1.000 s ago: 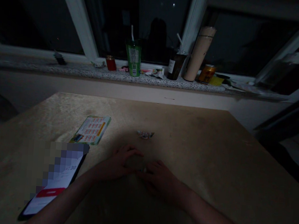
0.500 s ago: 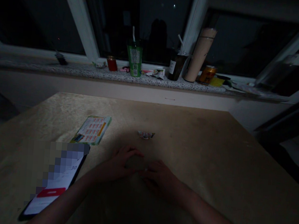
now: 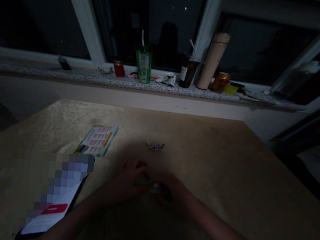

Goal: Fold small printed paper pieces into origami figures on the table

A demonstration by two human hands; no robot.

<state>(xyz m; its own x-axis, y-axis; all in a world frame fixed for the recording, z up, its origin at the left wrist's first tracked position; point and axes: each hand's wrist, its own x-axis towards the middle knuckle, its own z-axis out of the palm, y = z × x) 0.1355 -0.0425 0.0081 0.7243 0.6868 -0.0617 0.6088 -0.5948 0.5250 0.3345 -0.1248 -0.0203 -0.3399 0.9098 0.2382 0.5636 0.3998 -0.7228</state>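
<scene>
My left hand and my right hand meet low over the table in deep shadow. Between their fingertips is a small pale thing, perhaps wrapped; its kind is too dark to make out. The fingers of my right hand are closed on its right side. On its left side, the curled finger and thumb of my left hand pinch toward it and seem to grip its edge. Just beyond the hands a small wrapped sweet with a printed, twisted wrapper lies on the wood, touched by neither hand.
To the left are a phone with a lit screen and a printed card on the wooden table. Along the windowsill stand a green cup, a dark cup, a tall bottle and a can.
The small pale thing now shows more plainly between my fingertips. My left fingers have curled in closer, and my right hand has turned slightly. The sweet on the table stays put.
</scene>
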